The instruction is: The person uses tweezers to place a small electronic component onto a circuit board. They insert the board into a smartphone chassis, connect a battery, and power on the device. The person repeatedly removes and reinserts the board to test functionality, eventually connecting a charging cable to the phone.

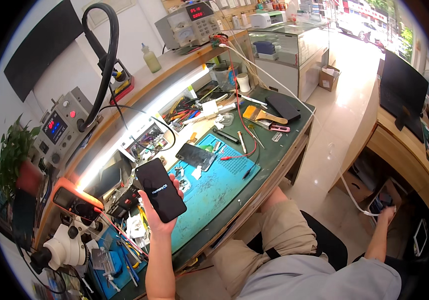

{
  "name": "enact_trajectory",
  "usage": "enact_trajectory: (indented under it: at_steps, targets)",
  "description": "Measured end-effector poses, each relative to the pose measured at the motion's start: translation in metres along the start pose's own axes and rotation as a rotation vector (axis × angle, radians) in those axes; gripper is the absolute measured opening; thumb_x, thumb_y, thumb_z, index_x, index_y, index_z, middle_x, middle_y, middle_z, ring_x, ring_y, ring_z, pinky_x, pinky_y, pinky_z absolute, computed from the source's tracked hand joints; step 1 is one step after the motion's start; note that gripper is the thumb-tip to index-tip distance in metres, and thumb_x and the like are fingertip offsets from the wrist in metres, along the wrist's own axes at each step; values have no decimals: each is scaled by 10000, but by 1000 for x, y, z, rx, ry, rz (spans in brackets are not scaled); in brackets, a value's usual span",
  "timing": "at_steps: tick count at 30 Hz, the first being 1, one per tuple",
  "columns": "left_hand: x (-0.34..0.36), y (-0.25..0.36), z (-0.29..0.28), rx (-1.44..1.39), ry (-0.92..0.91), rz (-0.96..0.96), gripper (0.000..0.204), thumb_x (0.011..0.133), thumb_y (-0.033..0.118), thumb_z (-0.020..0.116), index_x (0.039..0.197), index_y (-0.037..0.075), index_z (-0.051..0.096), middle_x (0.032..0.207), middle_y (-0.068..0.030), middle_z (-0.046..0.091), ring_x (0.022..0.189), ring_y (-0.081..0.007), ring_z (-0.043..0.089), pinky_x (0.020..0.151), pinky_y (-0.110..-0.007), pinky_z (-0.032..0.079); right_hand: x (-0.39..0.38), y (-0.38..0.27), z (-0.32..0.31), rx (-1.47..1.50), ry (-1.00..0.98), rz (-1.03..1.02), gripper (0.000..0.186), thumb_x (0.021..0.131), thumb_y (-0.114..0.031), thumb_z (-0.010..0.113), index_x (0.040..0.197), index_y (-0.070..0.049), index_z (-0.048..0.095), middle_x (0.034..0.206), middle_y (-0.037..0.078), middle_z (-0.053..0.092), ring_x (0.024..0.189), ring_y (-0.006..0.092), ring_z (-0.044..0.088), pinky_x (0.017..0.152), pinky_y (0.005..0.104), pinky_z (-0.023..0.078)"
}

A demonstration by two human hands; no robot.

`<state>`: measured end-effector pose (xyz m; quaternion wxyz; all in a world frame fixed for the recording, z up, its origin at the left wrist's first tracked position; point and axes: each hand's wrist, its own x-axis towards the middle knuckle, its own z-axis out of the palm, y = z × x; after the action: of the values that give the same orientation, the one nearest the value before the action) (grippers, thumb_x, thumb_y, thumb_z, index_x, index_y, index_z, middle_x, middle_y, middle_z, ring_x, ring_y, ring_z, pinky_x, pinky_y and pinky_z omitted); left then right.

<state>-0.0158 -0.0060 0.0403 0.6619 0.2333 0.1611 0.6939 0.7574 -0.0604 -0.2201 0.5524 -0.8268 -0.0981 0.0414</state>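
My left hand (160, 222) grips a smartphone (160, 186) above the workbench, its screen facing up toward me. The screen is black with small white lettering. Far out to the right, my right hand (387, 215) is closed on a white cable (348, 189), beside the open space under a wooden desk. That cable runs up across the floor toward the bench shelf. Beyond the held phone, a second dark phone (197, 157) lies on the blue work mat (207, 197). Small parts and a scrap of white paper are scattered near it.
A brush (264, 116), tweezers and a black box (283, 108) lie at the bench's far right. On the left stand an orange multimeter (77, 202), a microscope (67, 250) and a soldering station (62, 127). A bench power supply (189, 24) sits on the shelf. Wires hang over the bench.
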Motion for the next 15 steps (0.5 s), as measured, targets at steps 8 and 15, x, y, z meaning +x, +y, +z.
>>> enact_trajectory:
  at_steps: [8, 15]
  targets:
    - [-1, -2, -7, -21, -38, 9, 738, 978, 559, 541, 1495, 60, 374, 1443, -166, 487, 1298, -303, 506, 1028, -479, 471, -337, -237, 38, 371, -1679, -166, 211, 975, -167, 624, 1149, -51, 651, 843, -10, 634, 633, 38, 532, 535, 205, 415]
    - [2, 7, 2, -113, -90, 83, 729, 975, 550, 544, 1487, 55, 391, 1453, -188, 475, 1310, -330, 488, 1062, -489, 445, -495, -306, 61, 464, -2121, 6, 246, 1037, -242, 579, 1171, -58, 672, 836, -34, 590, 593, 15, 437, 495, 196, 333]
